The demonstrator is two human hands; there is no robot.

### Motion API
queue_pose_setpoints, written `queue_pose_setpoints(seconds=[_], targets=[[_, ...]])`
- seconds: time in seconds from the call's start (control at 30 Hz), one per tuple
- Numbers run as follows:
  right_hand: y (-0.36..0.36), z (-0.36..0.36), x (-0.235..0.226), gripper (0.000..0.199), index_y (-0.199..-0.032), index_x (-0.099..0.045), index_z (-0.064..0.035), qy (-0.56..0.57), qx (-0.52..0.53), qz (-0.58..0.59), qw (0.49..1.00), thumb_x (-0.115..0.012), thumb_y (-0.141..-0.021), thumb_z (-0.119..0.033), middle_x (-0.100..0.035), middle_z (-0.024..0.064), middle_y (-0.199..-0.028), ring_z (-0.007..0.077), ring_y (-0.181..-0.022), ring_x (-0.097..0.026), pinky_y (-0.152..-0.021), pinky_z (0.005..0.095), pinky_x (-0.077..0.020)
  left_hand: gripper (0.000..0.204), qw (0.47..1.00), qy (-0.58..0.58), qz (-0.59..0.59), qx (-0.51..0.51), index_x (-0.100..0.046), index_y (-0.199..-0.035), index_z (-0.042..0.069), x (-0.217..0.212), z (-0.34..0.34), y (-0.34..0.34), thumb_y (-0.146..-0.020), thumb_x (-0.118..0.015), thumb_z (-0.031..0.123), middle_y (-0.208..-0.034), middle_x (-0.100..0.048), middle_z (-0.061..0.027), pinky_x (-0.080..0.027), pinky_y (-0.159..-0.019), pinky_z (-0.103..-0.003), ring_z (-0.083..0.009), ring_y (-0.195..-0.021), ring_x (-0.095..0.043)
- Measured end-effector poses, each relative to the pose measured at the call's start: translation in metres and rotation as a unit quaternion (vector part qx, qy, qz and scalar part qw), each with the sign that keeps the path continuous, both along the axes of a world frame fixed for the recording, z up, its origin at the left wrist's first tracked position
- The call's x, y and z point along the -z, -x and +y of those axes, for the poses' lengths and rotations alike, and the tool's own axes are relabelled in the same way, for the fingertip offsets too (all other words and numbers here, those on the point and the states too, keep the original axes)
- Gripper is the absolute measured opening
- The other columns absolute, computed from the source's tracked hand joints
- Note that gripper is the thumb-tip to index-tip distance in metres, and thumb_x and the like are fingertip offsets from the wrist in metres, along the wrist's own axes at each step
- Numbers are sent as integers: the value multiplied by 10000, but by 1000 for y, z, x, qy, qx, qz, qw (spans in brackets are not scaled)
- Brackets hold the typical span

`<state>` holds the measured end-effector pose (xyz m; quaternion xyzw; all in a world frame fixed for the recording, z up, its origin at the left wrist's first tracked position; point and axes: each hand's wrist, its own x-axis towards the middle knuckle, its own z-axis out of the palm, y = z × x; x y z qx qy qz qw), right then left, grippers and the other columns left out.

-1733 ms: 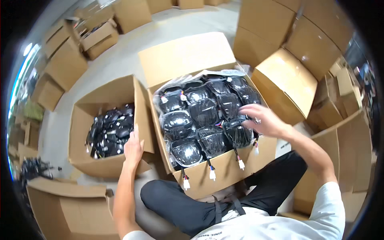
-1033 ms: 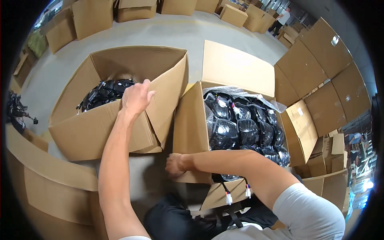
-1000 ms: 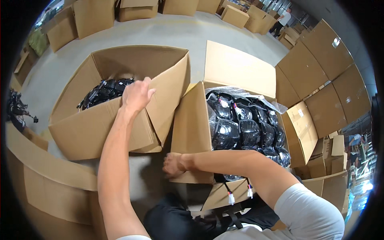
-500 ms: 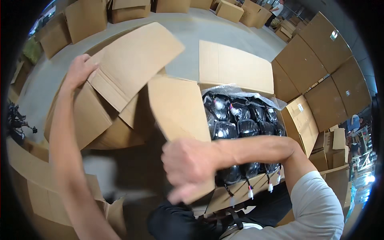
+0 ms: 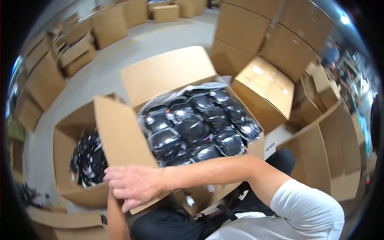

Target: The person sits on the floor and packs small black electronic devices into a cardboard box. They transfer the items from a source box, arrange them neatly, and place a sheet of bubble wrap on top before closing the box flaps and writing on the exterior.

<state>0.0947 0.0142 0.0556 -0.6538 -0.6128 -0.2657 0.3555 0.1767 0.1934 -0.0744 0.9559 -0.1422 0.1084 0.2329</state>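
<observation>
My left hand is hidden: only a strip of its forearm (image 5: 116, 218) rises from the lower edge and passes behind my right hand (image 5: 134, 185), so I cannot tell how its fingers stand or what they touch. My right arm reaches across my body from the lower right, the white sleeve (image 5: 304, 212) cut off at the edge. The right fingers (image 5: 120, 195) lie spread and nearly straight, not clenched, pressed flat over the lower edge of the cardboard flap (image 5: 122, 134) that stands up between the two boxes; the thumb I cannot see, so whether it pinches the flap from behind is unclear. The flap belongs to the big open box (image 5: 172, 72) in front of me, which is packed to the brim with black items in shiny clear bags (image 5: 196, 128); what the items are is hard to make out through the glare. My forearm covers the near row and the box's front wall, where small tags (image 5: 189, 199) hang below. To my left a second open box (image 5: 66, 160) holds a looser heap of black bagged pieces (image 5: 88, 160), partly hidden behind the flap. My dark trousers (image 5: 160, 228) show under the arm. Closed cartons (image 5: 264, 88) stand around on the grey floor (image 5: 100, 76), blurred toward the rim.
</observation>
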Motion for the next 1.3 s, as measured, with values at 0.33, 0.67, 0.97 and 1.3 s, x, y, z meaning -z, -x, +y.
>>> queue_pose_setpoints(seconds=[0.33, 0.67, 0.97, 1.3], targets=[[11, -282, 4, 595, -1215, -630, -26, 49, 252, 42, 966, -862, -756, -323, -582, 199, -1356, 401, -1236, -580, -1065, 506, -489, 298, 694, 665, 274, -29, -623, -1251, 34, -140, 4, 121, -1045, -569, 242, -1027, -701, -34, -546, -839, -353, -185, -920, -686], [56, -556, 232, 778, -1308, -682, -12, -148, 451, 766, 434, -360, -1051, -673, -699, 156, -1276, 260, -1138, -656, -1015, 427, -500, 414, 868, 360, 329, -95, -567, -1320, -67, -178, -26, 112, -954, -654, 107, -1204, -679, -160, -533, -936, -354, -233, -1076, -666], [28, -595, 235, 1025, -1328, -664, 35, -74, 512, 775, 364, -600, -817, -850, -563, 240, -1463, 357, -1354, -524, -1109, 498, -414, 413, 896, 330, 258, -145, -584, -1275, -115, -155, 8, 84, -920, -711, 54, -1222, -681, -166, -520, -982, -383, -249, -1083, -666], [28, -678, 98, 704, -1077, -735, 30, 73, 587, 667, 454, -884, -742, -571, -736, 158, -1012, 239, -961, -685, -833, 384, -551, 388, 892, 291, 289, -190, -614, -1236, -113, -106, 37, 74, -920, -719, 88, -1206, -689, -167, -532, -958, -379, -251, -1055, -673]])
